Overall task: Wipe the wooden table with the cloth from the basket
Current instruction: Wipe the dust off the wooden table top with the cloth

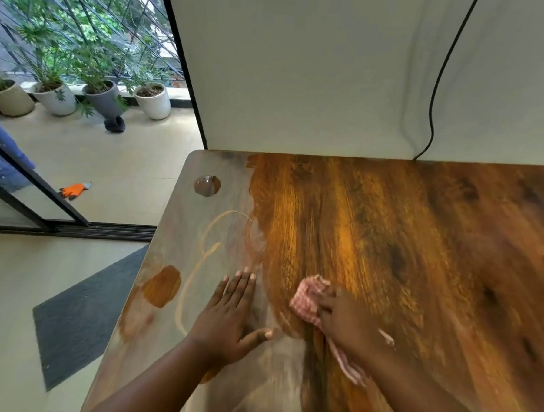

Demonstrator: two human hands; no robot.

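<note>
On table (389, 227) | cloth (307, 297): pink-checked, crumpled | right hand (343, 316) grips it | left hand (230, 317) flat, fingers straight

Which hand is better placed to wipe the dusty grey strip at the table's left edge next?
Right hand: it already presses the pink checked cloth beside that strip. Left hand lies flat, without cloth.

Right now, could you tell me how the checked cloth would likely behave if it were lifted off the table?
The cloth looks floppy: it is bunched under the right hand, with a loose tail trailing toward the wrist, so it would probably drape. It seems thin and light. On the smooth wooden table it likely slides easily.
</note>
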